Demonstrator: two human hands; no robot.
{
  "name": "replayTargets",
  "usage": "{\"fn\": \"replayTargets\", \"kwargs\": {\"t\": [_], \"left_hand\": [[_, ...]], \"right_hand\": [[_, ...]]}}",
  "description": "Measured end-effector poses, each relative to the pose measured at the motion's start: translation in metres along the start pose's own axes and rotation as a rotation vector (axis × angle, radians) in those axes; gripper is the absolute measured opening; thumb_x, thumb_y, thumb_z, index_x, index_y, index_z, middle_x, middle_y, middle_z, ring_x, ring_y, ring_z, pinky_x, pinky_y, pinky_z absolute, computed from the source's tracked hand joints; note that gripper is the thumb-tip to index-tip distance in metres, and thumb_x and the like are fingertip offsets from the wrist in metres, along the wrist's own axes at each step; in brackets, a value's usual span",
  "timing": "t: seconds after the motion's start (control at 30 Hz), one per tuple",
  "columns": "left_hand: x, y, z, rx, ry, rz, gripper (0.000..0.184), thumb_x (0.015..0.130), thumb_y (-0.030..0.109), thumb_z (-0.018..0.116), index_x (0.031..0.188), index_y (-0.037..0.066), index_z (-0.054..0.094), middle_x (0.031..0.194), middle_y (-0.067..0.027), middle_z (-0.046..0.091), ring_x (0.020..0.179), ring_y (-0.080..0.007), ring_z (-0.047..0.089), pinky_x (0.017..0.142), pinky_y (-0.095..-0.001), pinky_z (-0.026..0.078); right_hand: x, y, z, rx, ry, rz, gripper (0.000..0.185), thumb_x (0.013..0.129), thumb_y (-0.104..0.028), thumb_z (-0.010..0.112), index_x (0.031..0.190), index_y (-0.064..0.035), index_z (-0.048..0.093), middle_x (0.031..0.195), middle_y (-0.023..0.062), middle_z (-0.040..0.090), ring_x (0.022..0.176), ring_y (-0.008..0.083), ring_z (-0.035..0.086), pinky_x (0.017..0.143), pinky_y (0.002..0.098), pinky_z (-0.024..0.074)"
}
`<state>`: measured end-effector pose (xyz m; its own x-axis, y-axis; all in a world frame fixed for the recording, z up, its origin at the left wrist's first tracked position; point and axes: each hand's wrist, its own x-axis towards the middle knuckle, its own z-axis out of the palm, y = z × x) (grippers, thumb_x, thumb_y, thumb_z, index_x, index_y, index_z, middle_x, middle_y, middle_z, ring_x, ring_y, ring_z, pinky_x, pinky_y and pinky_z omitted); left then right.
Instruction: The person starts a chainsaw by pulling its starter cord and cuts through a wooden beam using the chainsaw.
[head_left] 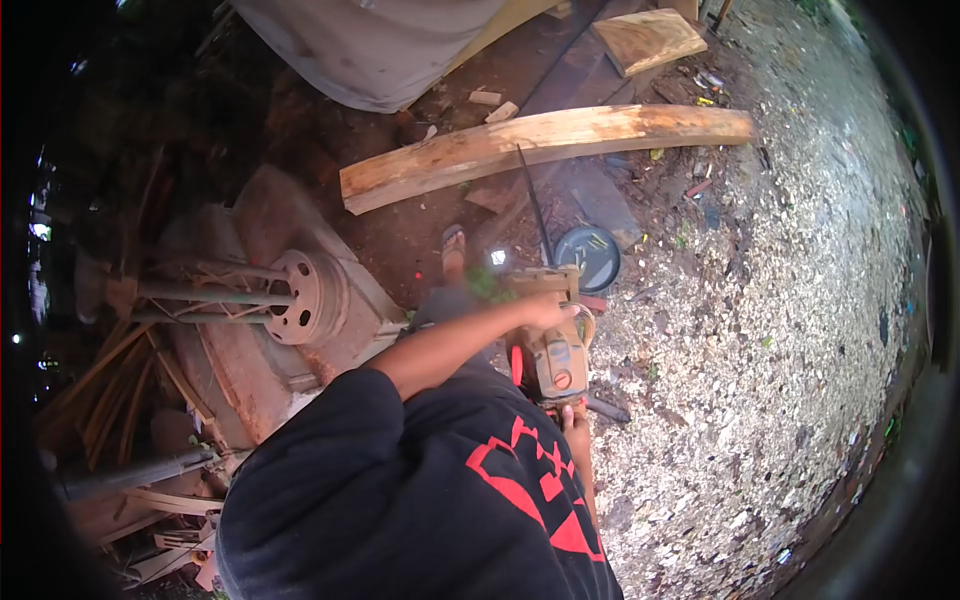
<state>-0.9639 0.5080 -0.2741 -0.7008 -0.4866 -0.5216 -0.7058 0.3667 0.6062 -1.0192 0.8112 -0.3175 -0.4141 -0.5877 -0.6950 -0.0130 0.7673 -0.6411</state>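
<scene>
I hold a dusty chainsaw (558, 362) in front of my waist, its body tilted and its guide bar (535, 205) pointing away from me. My left hand (548, 311) is wrapped round the front handle. At the back of the saw, my right hand (576, 424) grips the rear handle, its thumb showing and its other fingers mostly hidden. Beyond lies a long, slightly bowed-looking wooden beam (560, 140) on the ground. The bar's tip overlaps the beam's near edge in view; whether it touches, I cannot tell.
A round dark tub (586, 258) stands right of the bar. To the left, a wheel rim (308, 297) on a metal shaft sits by concrete blocks. A wood slab (650, 42) lies at the back, near a grey sheet (370, 45). Pale chips (720, 350) cover the right-hand ground.
</scene>
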Motion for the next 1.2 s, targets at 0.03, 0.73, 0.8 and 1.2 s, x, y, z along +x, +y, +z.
{"fn": "replayTargets", "kwargs": {"t": [0.03, 0.73, 0.8, 1.2], "left_hand": [[0.002, -0.004, 0.002, -0.014, -0.016, -0.009, 0.069, 0.097, 0.056, 0.039, 0.106, -0.008, 0.064, 0.094, -0.0256, 0.067, 0.080, -0.0362, 0.067, 0.075, -0.0434, 0.053], [0.023, -0.030, 0.016, 0.011, -0.070, 0.019, 0.070, 0.098, 0.057, 0.036, 0.104, -0.005, 0.066, 0.091, -0.0224, 0.068, 0.084, -0.0331, 0.067, 0.075, -0.0436, 0.051], [0.024, -0.030, 0.019, 0.023, -0.076, 0.016, 0.069, 0.098, 0.057, 0.036, 0.105, -0.005, 0.066, 0.093, -0.0220, 0.068, 0.086, -0.0329, 0.067, 0.078, -0.0436, 0.050], [0.045, -0.072, 0.048, 0.180, 0.022, 0.103, 0.037, 0.098, 0.035, 0.048, 0.095, 0.003, 0.066, 0.093, -0.0164, 0.064, 0.082, -0.0299, 0.061, 0.075, -0.0448, 0.046]], "right_hand": [[0.000, 0.002, 0.001, 0.023, 0.003, -0.010, 0.057, 0.098, -0.045, 0.048, 0.106, 0.0085, 0.064, 0.093, 0.0248, 0.068, 0.088, 0.0322, 0.065, 0.081, 0.0393, 0.0485], [0.007, 0.006, 0.003, -0.054, -0.036, 0.025, 0.058, 0.098, -0.049, 0.044, 0.112, 0.0055, 0.061, 0.101, 0.0280, 0.066, 0.098, 0.0379, 0.064, 0.086, 0.0419, 0.0470], [0.007, 0.009, 0.004, -0.042, -0.009, 0.004, 0.061, 0.097, -0.051, 0.044, 0.108, 0.0060, 0.063, 0.097, 0.0283, 0.066, 0.095, 0.0387, 0.064, 0.084, 0.0424, 0.0476], [0.009, 0.014, 0.008, -0.075, 0.064, -0.044, 0.064, 0.094, -0.054, 0.047, 0.096, 0.0065, 0.067, 0.089, 0.0300, 0.066, 0.091, 0.0422, 0.065, 0.081, 0.0444, 0.0489]]}}
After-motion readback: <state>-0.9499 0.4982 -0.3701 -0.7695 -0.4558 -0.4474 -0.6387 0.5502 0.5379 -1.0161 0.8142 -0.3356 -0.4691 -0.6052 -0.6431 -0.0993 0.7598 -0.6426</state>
